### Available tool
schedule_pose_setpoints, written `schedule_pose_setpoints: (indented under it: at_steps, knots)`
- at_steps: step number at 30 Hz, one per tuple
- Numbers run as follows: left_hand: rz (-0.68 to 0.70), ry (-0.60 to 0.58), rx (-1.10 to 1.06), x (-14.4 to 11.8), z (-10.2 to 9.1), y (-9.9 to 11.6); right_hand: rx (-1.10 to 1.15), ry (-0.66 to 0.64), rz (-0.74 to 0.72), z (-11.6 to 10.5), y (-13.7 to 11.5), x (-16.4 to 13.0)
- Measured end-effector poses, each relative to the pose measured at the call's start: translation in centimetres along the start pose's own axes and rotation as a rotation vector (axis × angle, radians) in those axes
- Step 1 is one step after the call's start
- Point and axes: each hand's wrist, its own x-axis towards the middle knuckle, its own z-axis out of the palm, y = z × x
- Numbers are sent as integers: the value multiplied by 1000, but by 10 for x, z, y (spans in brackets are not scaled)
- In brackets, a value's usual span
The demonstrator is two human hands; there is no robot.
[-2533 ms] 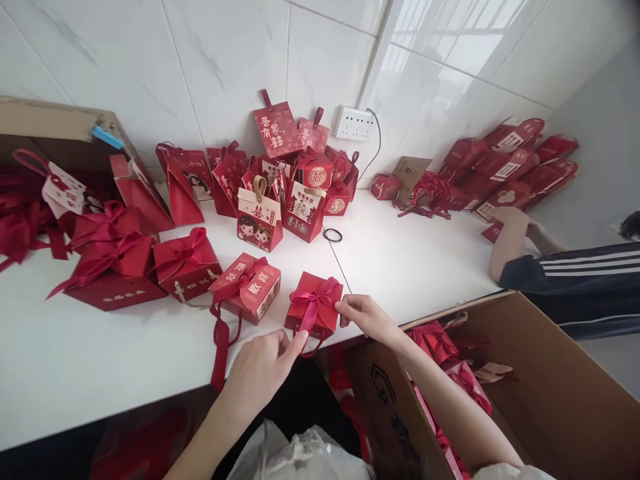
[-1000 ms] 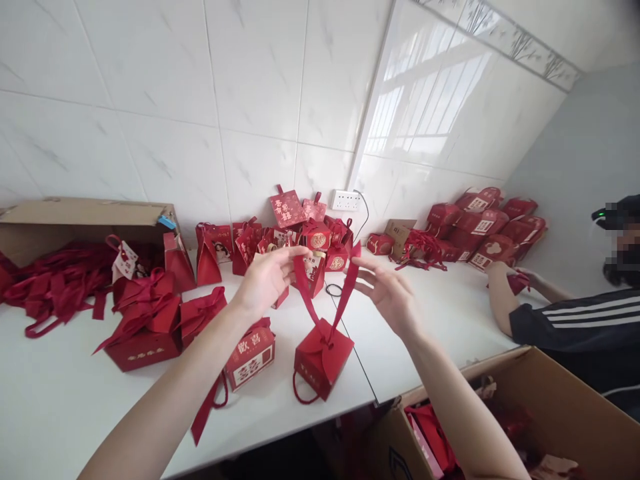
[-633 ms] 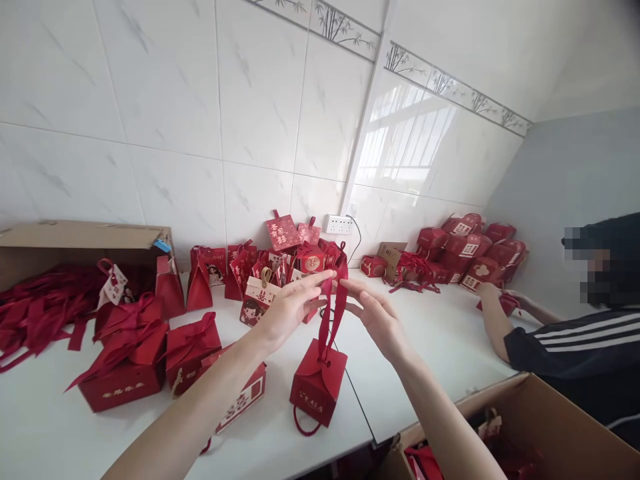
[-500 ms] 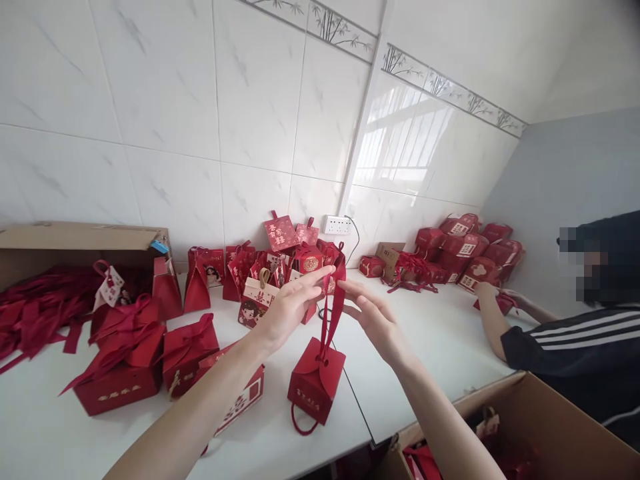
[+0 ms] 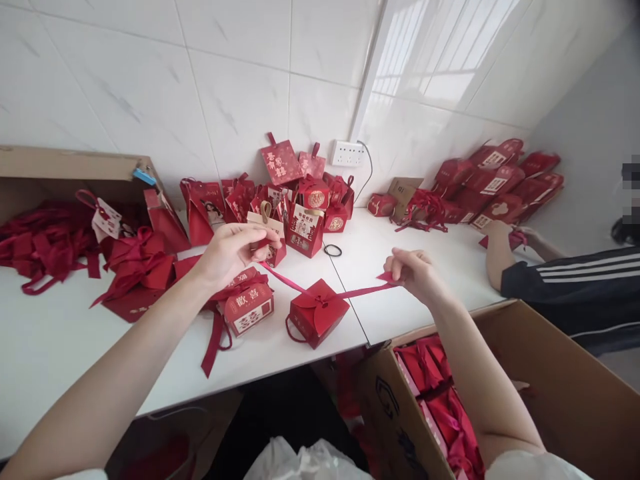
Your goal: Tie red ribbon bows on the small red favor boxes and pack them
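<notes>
A small red gift box stands on the white table near its front edge, its top flaps folded together and a cord loop at its lower left. Through the top runs a red ribbon, stretched out to both sides. My left hand, up and to the left of the box, pinches one end. On the other side my right hand grips the opposite end, with a short tip poking past the fingers. Just left of the box sits another red box with a white label, partly behind my left forearm.
Several decorated gift boxes line the wall below a power strip. Loose ribbons fill a cardboard box at left. An open carton with red boxes stands at lower right. A co-worker's arm reaches in from the right.
My hands have moved apart, drawing the ribbon from upright above the box to spread sideways. The view has tilted down, showing more of the carton and my lap.
</notes>
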Motion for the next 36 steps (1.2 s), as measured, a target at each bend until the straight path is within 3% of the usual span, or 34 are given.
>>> schedule_pose_setpoints:
  at_steps: [4, 7, 10, 14, 16, 22, 25, 28, 30, 32, 36]
  knots:
    - [-170, -142, 320, -16, -10, -13, -417, -185, 167, 3, 19, -11]
    - [-249, -196, 690, -37, 1, -29, -684, -220, 143, 14, 29, -11]
    - [-269, -137, 1034, -60, 21, -50, -793, -335, 106, 25, 38, -6]
    - [-383, -268, 1325, -72, 37, -69, -841, -552, 175, 33, 45, 2]
    - [-384, -318, 1315, -70, 35, -70, -788, -564, 163, 33, 46, 4]
    - [-309, -407, 990, -50, 19, -60, -583, -566, 154, 27, 46, 3]
    - [-193, -442, 1020, -42, 18, -58, -650, -414, 105, 28, 46, 4]
    - [-139, -503, 985, -39, 23, -60, -758, -228, -119, 33, 45, 6]
    - [-174, -551, 923, -39, 27, -64, -803, -152, -258, 37, 43, 6]
    - [-241, -569, 845, -40, 30, -69, -821, -126, -305, 40, 40, 3]
    - [-431, -542, 616, -40, 32, -78, -778, -212, -111, 36, 37, -5]
